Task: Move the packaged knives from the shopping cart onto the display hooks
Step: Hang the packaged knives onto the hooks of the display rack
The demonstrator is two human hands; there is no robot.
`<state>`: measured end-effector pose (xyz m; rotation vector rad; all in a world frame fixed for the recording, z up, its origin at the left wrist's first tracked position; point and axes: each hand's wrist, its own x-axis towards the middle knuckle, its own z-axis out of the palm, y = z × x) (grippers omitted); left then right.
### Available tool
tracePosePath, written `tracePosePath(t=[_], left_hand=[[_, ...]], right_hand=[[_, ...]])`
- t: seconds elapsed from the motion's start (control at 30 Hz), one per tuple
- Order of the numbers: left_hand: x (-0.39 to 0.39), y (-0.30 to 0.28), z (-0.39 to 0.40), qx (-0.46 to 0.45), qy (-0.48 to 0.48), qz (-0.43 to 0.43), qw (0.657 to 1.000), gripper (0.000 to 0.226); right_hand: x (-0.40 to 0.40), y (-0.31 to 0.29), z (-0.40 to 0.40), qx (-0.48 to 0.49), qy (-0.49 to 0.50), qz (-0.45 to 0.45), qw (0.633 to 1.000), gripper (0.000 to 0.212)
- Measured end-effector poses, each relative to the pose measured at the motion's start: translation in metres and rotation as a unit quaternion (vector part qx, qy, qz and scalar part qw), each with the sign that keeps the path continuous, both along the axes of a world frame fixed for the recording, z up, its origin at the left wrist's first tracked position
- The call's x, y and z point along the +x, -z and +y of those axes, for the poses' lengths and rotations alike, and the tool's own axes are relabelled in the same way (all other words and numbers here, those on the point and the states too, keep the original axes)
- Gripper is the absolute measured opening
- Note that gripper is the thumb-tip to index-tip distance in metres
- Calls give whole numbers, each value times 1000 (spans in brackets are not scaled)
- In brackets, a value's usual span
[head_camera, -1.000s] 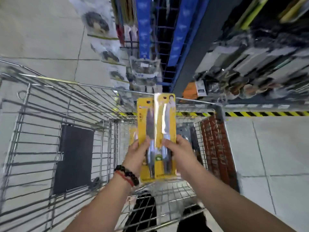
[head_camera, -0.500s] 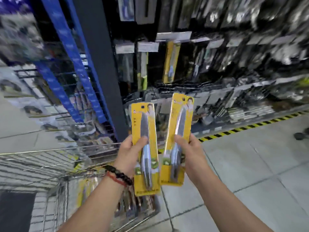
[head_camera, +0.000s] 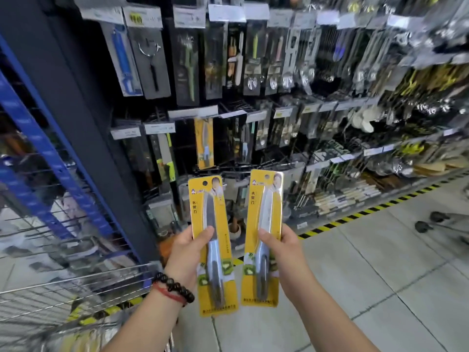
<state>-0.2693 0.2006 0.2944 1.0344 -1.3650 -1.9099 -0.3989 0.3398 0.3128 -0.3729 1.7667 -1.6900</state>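
Observation:
I hold two yellow packaged knives upright in front of the display wall. My left hand [head_camera: 186, 252] grips the left packaged knife [head_camera: 212, 217] by its lower half. My right hand [head_camera: 284, 247] grips the right packaged knife [head_camera: 264, 212] the same way. Each card has a hang hole at its top. One matching yellow knife pack [head_camera: 204, 143] hangs on a display hook [head_camera: 200, 116] just above and behind them. The wire shopping cart [head_camera: 76, 283] sits at the lower left, with more yellow packs blurred inside it.
Rows of hooks with packaged kitchen tools [head_camera: 253, 59] fill the wall ahead. A dark upright post [head_camera: 83, 118] and blue racking [head_camera: 38, 138] stand on the left. Yellow-black floor tape [head_camera: 355, 214] marks the shelf base. Another cart's wheels [head_camera: 431, 222] are at the right on the tiled floor.
I lifted both packs out of the cart and turned right toward the display wall. The packs, first held together, are now apart, one in each hand, and closer to the hooks.

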Motion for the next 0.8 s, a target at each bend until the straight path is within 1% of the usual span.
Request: tracePosePath(t=[0.17, 0.33, 0.47, 0.57, 0.67, 0.73, 0.8], left_hand=[[-19, -3, -22, -5, -21, 17, 1000, 29], [-48, 6, -58, -5, -38, 31, 999, 23], [-77, 11, -98, 18, -68, 57, 996, 39], [-101, 13, -127, 22, -90, 50, 994, 29], [-115, 10, -151, 13, -106, 48, 993, 23], [-120, 8, -164, 15, -134, 43, 990, 19], [-120, 7, -175, 36, -157, 38, 986, 18]], right_hand=[[-27, -2, -30, 16, -33, 1, 999, 14], [-65, 3, -78, 37, -70, 13, 997, 11], [-105, 7, -124, 44, -104, 38, 993, 9], [-138, 11, -160, 59, -128, 45, 989, 12], [-158, 14, -198, 56, -149, 48, 986, 11], [-165, 19, -222, 60, -175, 49, 982, 16], [-170, 27, -246, 67, -213, 41, 974, 24]])
